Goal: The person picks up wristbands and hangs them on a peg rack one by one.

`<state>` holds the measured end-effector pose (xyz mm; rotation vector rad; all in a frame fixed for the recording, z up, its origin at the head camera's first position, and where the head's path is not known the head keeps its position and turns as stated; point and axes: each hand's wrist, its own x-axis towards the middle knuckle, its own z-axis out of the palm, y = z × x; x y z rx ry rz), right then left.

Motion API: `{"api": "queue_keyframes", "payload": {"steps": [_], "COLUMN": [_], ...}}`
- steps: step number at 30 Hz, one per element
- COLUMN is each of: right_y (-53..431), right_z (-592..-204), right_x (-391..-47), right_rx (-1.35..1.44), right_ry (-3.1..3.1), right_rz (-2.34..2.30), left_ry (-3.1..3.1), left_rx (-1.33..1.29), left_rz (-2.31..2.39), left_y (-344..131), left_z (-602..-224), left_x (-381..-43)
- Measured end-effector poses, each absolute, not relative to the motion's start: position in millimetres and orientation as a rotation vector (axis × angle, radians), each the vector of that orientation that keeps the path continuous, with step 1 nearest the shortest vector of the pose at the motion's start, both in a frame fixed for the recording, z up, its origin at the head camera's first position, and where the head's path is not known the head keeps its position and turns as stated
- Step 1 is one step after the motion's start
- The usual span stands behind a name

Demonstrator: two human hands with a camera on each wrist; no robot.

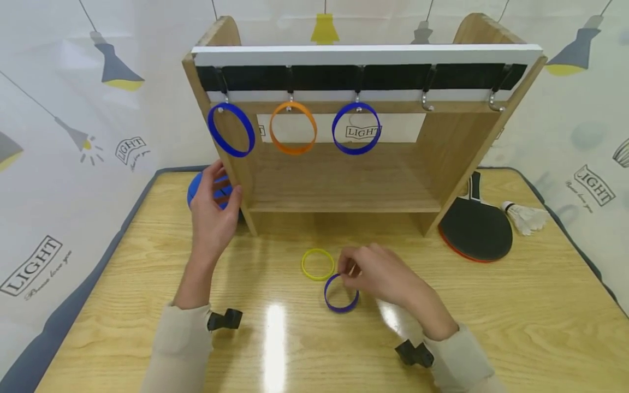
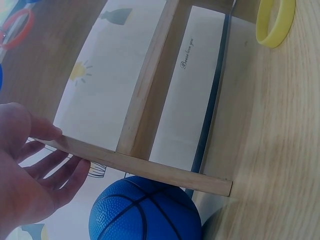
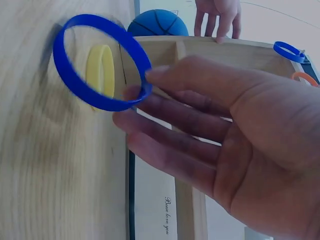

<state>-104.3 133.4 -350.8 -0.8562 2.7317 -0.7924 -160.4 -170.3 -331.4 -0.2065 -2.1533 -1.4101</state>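
My right hand [image 1: 375,273] pinches a blue silicone wristband [image 3: 102,102] between thumb and fingertips, raised at a tilt just off the table. Close to it lies a yellow wristband [image 1: 317,265]. My left hand [image 1: 213,210] holds the left side panel [image 2: 145,167] of a wooden shelf [image 1: 344,204], thumb on one side and fingers on the other. Along the top of the shelf is a row of metal hooks. A blue wristband [image 1: 211,131], an orange one [image 1: 273,143] and another blue one [image 1: 335,139] hang there from the left; two hooks [image 1: 428,103] at the right hold nothing.
A blue basketball [image 2: 145,212] sits against the outside of the left panel, behind my left hand. Right of the shelf lie a black table tennis bat [image 1: 474,229] and a white shuttlecock [image 1: 526,218]. A printed cloth [image 1: 73,218] surrounds the wooden table [image 1: 118,305].
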Motion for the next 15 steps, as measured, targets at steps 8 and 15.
{"api": "queue_keyframes", "payload": {"steps": [8, 15], "right_y": [141, 151], "right_z": [-346, -338], "right_x": [-105, -105], "right_rx": [-1.004, -0.985], "right_ry": [2.523, 2.465], "right_rz": [-0.778, -0.777], "left_ry": [-2.163, -2.162], "left_rx": [-0.204, -0.211], "left_rz": [-1.395, -1.4], "left_y": [-171, -171], "left_z": [-332, -332], "left_x": [-159, -160]}}
